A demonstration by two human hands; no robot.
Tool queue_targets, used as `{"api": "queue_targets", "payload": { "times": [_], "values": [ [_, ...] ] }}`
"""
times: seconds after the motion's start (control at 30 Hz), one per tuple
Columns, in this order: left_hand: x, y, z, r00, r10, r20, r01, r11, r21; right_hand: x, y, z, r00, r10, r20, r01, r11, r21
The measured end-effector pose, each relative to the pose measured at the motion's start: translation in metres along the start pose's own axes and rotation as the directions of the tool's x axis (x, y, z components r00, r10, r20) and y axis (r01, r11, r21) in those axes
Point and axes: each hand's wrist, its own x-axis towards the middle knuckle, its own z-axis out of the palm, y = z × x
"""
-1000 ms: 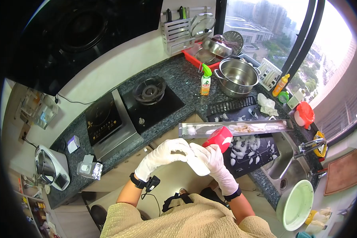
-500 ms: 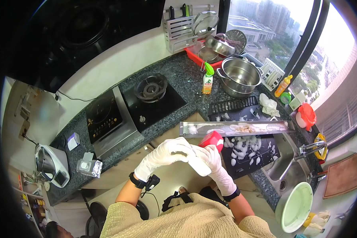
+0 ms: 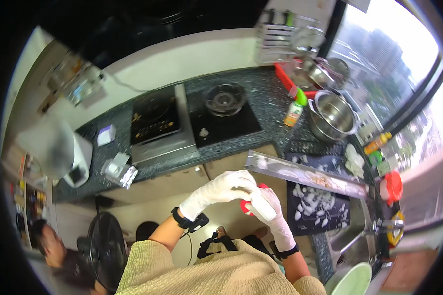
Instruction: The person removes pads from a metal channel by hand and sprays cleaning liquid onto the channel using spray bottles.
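Both my hands wear white gloves and are raised in front of my body. My right hand (image 3: 275, 221) wraps round a red-and-white thing (image 3: 262, 206), bottle-like in shape, its white end facing me. My left hand (image 3: 224, 189) has its fingers bent and closed at the top of the same thing; the exact contact is partly hidden. Beyond my hands, a long metal-edged strip (image 3: 285, 170) with white foam and brownish residue lies across the counter corner. Under it, a dark panel (image 3: 305, 223) carries many foam blobs.
A steel pot (image 3: 332, 120) and a green-topped spray bottle (image 3: 294, 110) stand behind the strip. A sink (image 3: 352, 241) and green basin (image 3: 354, 282) are at right. A gas burner (image 3: 225, 101) and induction cooker (image 3: 155, 118) sit left. Another person (image 3: 59, 250) is low left, beside a fan (image 3: 106, 246).
My view has swung left, so the counter things sit further right and the other person shows more fully. The red-and-white thing has turned in my hands, with its red part now lower.
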Motion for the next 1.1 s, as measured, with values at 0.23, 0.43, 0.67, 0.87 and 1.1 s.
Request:
{"api": "queue_targets", "payload": {
  "times": [0.23,0.43,0.67,0.87,1.1],
  "values": [
    [-0.050,-0.034,0.042,0.972,-0.165,-0.169,0.152,0.984,-0.087,-0.033,0.009,0.031,0.886,0.419,0.197,-0.461,0.756,0.465],
    [-0.094,-0.009,0.052,0.867,-0.421,-0.265,0.295,0.864,-0.407,-0.039,0.021,0.043,0.843,0.283,0.457,-0.502,0.720,0.479],
    [-0.120,0.003,0.055,0.804,-0.403,-0.437,0.296,0.909,-0.293,-0.019,0.020,0.054,0.841,0.007,0.541,-0.219,0.918,0.330],
    [-0.128,0.002,0.052,0.793,-0.248,-0.556,0.263,0.963,-0.055,-0.002,0.004,0.055,0.765,0.136,0.630,-0.508,0.728,0.460],
    [-0.134,0.012,0.045,0.778,-0.256,-0.573,0.292,0.956,-0.030,0.001,0.000,0.064,0.746,0.144,0.650,-0.551,0.682,0.481]
  ]
}}
